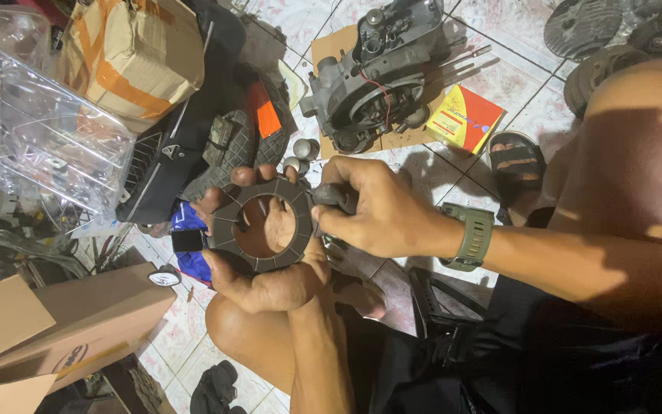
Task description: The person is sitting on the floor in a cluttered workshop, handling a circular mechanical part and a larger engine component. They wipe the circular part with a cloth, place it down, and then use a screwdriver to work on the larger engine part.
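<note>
1. Ring-shaped friction disc, grey with segmented pads, is cradled flat in the upturned palm of the left hand, its open centre facing the camera.
2. Its right rim is met by the right hand, whose fingers are clamped on a small dark part; touching cannot be told.
3. Both hands are held above the tiled floor, near an engine block on cardboard.
</note>
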